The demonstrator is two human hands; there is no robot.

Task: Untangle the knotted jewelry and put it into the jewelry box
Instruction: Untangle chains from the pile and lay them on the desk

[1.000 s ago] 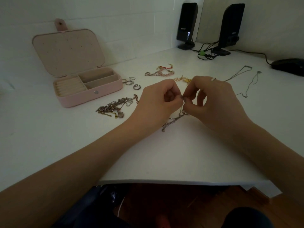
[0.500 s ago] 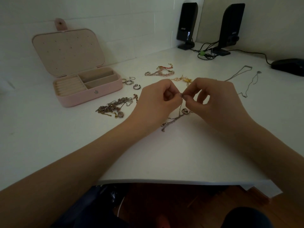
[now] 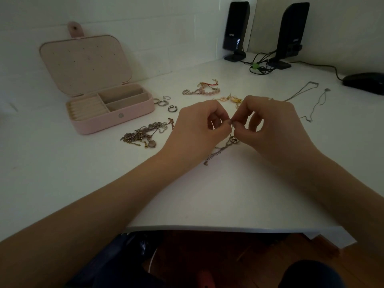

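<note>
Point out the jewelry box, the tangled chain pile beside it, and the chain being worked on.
jewelry box [image 3: 133,119], head view, front wall.
tangled chain pile [image 3: 143,134], head view, middle of the heap.
held chain [image 3: 218,152], head view, dangling lower stretch.
</note>
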